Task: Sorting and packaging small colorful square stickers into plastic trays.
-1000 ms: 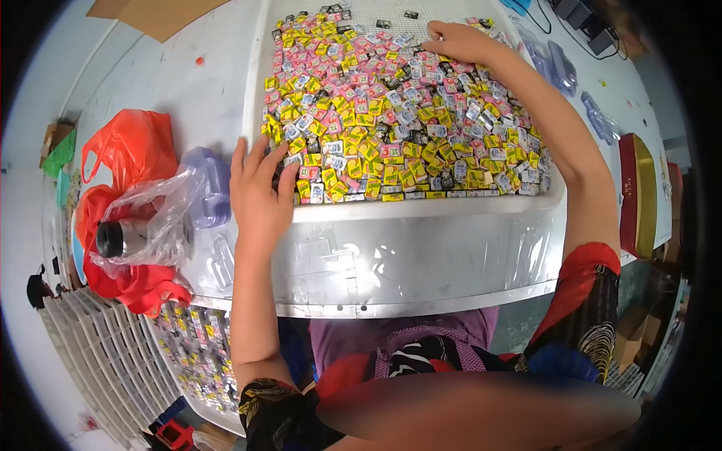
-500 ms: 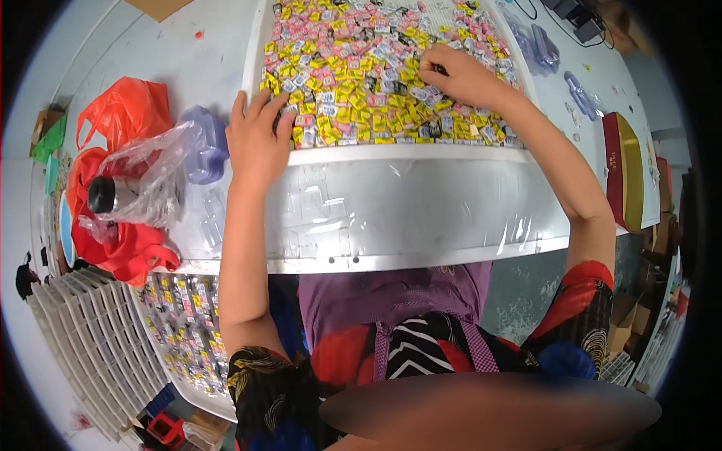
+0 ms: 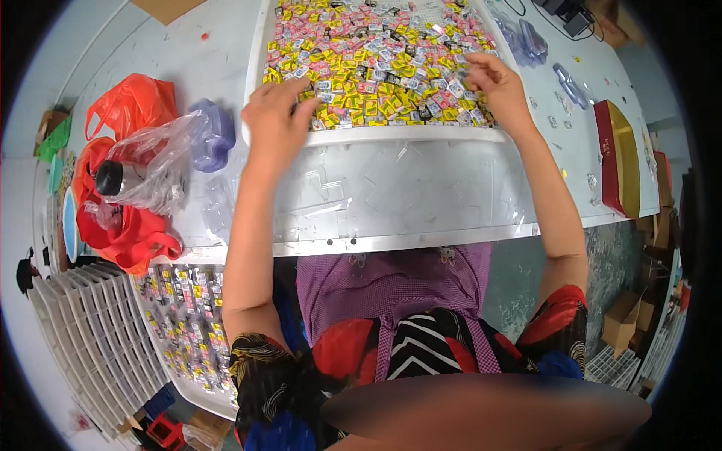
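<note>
A white tray [image 3: 383, 134] lies on the table, spread with many small block-like pieces [image 3: 370, 89] in yellow, pink, white and black with printed faces. Over the tray's near left corner is my left hand [image 3: 277, 113], its thumb and fingers apart, fingertips at the edge of the pieces. On the right side, my right hand [image 3: 502, 92] hovers over or touches the pieces with loosely bent fingers, thumb apart from the index finger. I make out nothing held in either hand.
Left of the tray are a red plastic bag [image 3: 135, 105], a dark-lidded bottle [image 3: 113, 178] in clear plastic and purple plastic trays [image 3: 213, 135]. A red and gold box [image 3: 618, 159] stands right. Stacked white racks [image 3: 83, 323] and another filled tray [image 3: 188, 323] are lower left.
My right hand has moved right and its closed fingers have come apart. My left hand has shifted slightly right over the pieces. The whole view has tilted a little.
</note>
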